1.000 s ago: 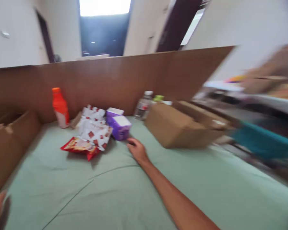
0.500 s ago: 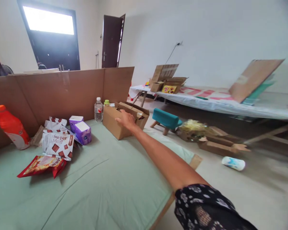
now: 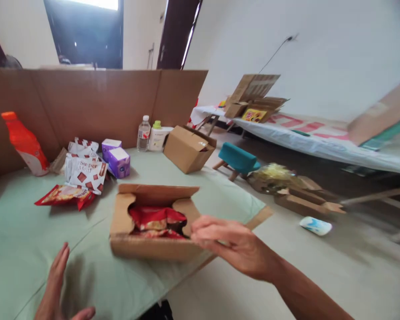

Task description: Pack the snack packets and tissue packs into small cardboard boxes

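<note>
Box (image 3: 153, 250) open, red packets (image 3: 155, 217) inside; right fingers (image 3: 206, 233) at edge.

Near carton (image 3: 153, 251): on tabletop (image 3: 16, 240) | inside: snack packets (image 3: 155, 217) | front-left: left hand (image 3: 55, 284) | right end: right hand (image 3: 236, 246) | behind-left: snack bag (image 3: 65, 195), Su-per Meal pouches (image 3: 86, 175), tissue packs (image 3: 120, 165) | behind: water bottle (image 3: 143, 135) | behind-right: far carton (image 3: 183, 153)

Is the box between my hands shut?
No, the box is open, with its top flap raised and red packaging showing inside.
</note>
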The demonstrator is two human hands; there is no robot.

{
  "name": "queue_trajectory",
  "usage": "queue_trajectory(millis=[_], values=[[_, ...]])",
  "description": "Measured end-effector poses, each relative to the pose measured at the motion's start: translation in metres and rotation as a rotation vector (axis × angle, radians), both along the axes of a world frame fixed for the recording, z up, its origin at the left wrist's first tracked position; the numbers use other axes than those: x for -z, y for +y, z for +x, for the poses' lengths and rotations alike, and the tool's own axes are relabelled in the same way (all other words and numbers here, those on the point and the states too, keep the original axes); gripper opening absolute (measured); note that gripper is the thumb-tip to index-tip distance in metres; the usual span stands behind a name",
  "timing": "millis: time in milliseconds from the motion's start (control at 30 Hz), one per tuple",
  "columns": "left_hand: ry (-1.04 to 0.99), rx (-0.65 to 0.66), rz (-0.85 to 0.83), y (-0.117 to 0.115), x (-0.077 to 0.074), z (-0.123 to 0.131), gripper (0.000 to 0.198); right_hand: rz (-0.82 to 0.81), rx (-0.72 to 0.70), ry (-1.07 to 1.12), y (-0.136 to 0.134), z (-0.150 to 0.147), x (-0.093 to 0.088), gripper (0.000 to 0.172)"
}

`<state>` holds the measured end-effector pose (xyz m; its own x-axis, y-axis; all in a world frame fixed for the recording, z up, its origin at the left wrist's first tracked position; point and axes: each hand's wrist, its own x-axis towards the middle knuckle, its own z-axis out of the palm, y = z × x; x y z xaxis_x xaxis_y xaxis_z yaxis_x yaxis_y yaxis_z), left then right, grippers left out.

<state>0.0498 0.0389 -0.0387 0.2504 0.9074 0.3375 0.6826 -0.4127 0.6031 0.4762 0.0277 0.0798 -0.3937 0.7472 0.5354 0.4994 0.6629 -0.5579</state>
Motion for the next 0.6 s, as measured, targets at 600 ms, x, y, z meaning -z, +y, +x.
queue_trajectory(millis=[600], values=[[-0.291,0.186,-0.499,-0.016,-0.051,0.018,0.130,-0.125,-0.303,-0.911,0.038,-0.140,-0.026,0.021]])
